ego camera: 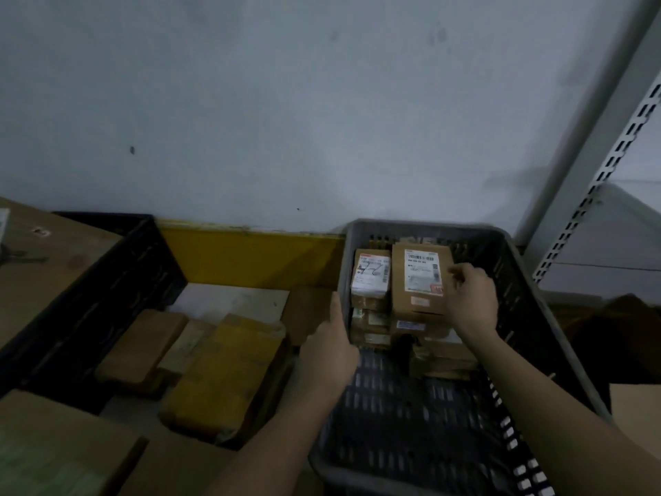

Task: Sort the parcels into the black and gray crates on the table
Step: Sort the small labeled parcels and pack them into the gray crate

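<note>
A gray crate stands at the right with stacked brown parcels at its far end. My right hand grips the right edge of the top labelled parcel on the taller stack. A smaller labelled parcel tops the stack beside it. My left hand holds the crate's left wall, thumb along the rim. To the left, a black crate contains several brown and yellow parcels.
A large cardboard box lies behind the black crate at far left, another box at the near left. A slotted metal shelf upright rises at the right. A gray wall is close behind the crates.
</note>
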Available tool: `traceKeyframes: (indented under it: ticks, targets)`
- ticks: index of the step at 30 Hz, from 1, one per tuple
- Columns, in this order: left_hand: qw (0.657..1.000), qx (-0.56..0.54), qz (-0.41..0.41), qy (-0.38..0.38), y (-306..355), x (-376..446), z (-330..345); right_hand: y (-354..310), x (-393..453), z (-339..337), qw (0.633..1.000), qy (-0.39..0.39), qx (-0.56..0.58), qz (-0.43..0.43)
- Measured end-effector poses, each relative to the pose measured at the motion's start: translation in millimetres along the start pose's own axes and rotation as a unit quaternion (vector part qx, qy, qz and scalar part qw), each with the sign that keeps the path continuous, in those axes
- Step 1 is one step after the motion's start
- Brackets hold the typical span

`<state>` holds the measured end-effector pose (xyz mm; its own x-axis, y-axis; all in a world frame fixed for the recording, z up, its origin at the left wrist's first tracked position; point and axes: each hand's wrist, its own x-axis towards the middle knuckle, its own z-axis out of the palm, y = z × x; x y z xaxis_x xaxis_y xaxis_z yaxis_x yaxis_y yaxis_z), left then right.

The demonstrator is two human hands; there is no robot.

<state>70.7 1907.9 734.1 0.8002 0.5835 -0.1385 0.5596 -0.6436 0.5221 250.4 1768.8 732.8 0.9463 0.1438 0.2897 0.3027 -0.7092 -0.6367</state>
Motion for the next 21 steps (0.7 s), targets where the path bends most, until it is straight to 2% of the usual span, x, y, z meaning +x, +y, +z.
traceKeyframes:
  ticks: [2,4,6,8,10,14,16,18,21]
  targets:
    - [1.000,0.003,0.002,0.006,-2.1,2.1,0.9,-39.6,-8.1,-2.8,0.996,-0.010,0.057,-0.075]
    - [0.999,-0.036,0.002,-0.001,-5.4,4.9,-1.0,-78.5,-21.9,-1.5,0.987,-0.053,0.110,-0.101]
    - [0.986,-0.164,0.005,-0.030,-12.2,1.0,-0.1,-109.6,-37.9,9.8,0.976,-0.116,0.140,-0.120]
    - [0.955,-0.293,0.006,-0.056,-23.6,-2.0,-2.3,-134.6,-49.6,32.3,0.964,-0.180,0.152,-0.123]
    - [0.944,-0.327,0.004,-0.044,-45.7,2.2,-7.4,-156.6,-57.0,62.3,0.961,-0.217,0.118,-0.125]
    - [0.959,-0.285,-0.014,-0.005,-117.1,42.9,-27.2,-188.4,-61.5,132.1,0.956,-0.274,0.041,-0.095]
    - [0.979,-0.201,-0.037,-0.004,-154.0,78.0,-39.9,-191.6,-61.1,168.9,0.958,-0.281,0.017,-0.048]
    - [0.992,-0.104,-0.061,-0.022,-184.5,115.9,-46.1,-181.8,-67.0,204.7,0.959,-0.277,0.014,0.051]
    - [0.994,-0.035,-0.072,-0.073,-210.1,166.2,-38.2,-148.0,-89.7,249.8,0.937,-0.268,0.019,0.222]
